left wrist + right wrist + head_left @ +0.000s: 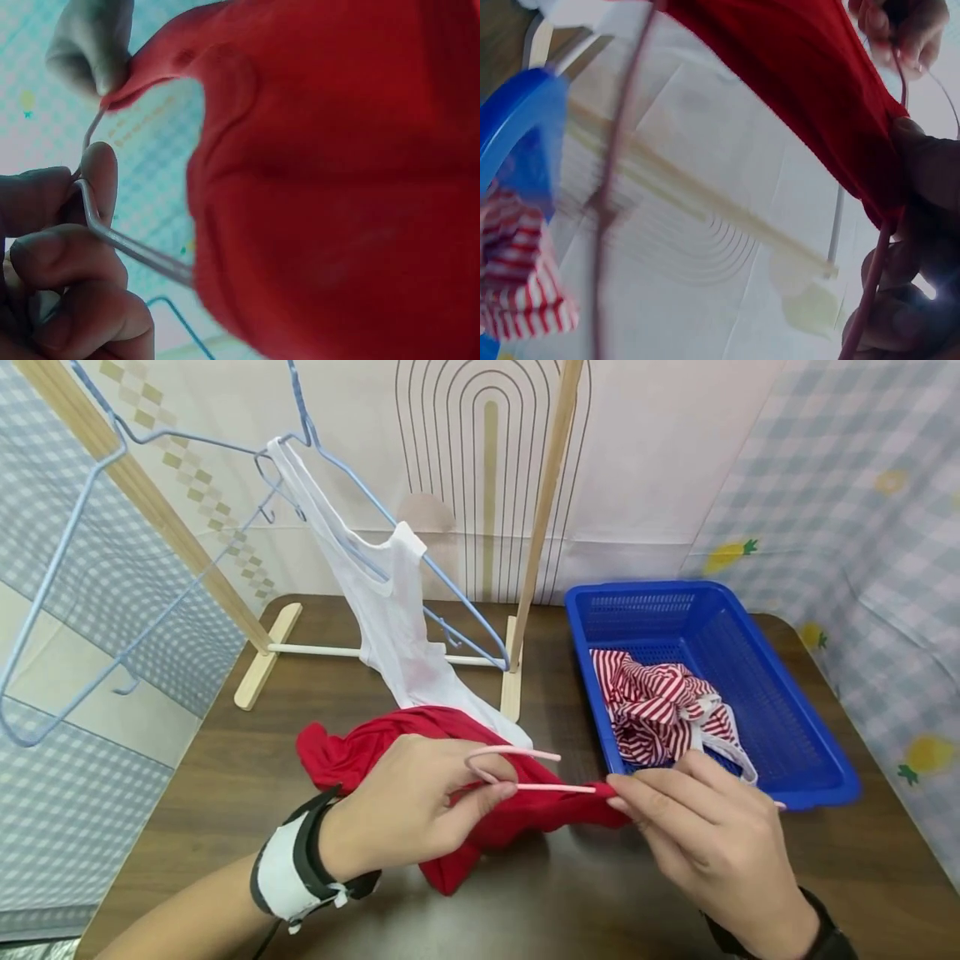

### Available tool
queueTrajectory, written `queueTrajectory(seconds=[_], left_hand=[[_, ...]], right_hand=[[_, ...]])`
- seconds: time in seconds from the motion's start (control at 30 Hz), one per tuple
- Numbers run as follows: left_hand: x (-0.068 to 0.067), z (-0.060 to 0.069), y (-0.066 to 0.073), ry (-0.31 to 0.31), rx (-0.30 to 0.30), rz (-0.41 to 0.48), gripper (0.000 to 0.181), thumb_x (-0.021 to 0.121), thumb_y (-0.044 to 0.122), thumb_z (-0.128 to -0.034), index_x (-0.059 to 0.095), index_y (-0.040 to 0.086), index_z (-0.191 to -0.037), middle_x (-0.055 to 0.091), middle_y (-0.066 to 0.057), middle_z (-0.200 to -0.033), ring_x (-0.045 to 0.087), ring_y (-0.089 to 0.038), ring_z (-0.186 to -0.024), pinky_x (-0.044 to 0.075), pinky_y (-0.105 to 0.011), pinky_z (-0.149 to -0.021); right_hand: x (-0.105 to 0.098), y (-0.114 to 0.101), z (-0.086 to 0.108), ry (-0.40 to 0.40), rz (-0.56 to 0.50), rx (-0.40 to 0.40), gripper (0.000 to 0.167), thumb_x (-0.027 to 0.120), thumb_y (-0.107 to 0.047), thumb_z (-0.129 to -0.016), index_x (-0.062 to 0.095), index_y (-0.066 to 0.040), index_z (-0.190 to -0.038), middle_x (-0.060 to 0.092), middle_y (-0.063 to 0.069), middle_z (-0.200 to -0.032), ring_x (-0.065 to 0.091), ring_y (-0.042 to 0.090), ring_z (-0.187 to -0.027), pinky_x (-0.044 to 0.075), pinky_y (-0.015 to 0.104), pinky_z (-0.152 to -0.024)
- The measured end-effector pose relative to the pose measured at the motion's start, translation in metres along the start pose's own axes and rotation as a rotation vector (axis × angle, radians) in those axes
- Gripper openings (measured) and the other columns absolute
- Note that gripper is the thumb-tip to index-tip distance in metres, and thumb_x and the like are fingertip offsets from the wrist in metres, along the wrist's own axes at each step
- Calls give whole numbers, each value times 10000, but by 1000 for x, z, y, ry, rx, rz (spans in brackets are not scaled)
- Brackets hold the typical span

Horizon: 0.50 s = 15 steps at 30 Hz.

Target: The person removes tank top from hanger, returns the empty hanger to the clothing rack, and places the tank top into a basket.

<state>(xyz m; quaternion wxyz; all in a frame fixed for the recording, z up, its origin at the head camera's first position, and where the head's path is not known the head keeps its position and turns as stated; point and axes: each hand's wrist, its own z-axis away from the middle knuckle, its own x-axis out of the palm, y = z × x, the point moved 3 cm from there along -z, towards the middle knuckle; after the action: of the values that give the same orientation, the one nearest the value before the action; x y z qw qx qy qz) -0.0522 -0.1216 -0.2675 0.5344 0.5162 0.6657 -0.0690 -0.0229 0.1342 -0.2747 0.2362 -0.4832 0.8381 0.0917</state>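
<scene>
A pink clothes hanger (551, 788) lies across between my two hands, with a red garment (487, 827) partly on it. My left hand (427, 793) pinches the hanger by its neck, close to the curved hook. With thumb and fingertips, my right hand (712, 835) grips a narrow end of the red garment together with the hanger's arm. In the right wrist view, the red cloth (817, 112) is stretched along the hanger wire (871, 292) up to the right fingers. Seen from the left wrist, the garment (337, 165) hangs wide, hiding part of the hanger.
A white tank top (397, 602) hangs from a blue hanger (465, 593) on a wooden rack (547, 493); its lower part reaches behind the red garment. Another blue hanger (75, 518) is at left. At right, a blue basket (780, 693) holds a red-and-white striped garment (660, 710).
</scene>
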Motion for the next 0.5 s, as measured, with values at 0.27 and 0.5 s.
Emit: queueTrajectory(seconds=[0.27,0.5], left_hand=[[-14,15,-12,137,25,36,103,794,113,-869,775,153,-962,769,97,-889,538,44,-652,405,-88,-600],[-22,29,-26,180,-20,123,123,774,47,-884,768,137,-966,747,60,-867,530,24,-669,421,-105,-593]], right_hand=[[-17,16,11,25,-27,46,342,672,-304,-1018,822,-22,-894,747,55,-764,507,155,-678,367,203,-576],[-30,27,24,38,-74,105,359,691,-294,-1005,813,25,-893,764,73,-793,539,125,-754,374,150,-645]])
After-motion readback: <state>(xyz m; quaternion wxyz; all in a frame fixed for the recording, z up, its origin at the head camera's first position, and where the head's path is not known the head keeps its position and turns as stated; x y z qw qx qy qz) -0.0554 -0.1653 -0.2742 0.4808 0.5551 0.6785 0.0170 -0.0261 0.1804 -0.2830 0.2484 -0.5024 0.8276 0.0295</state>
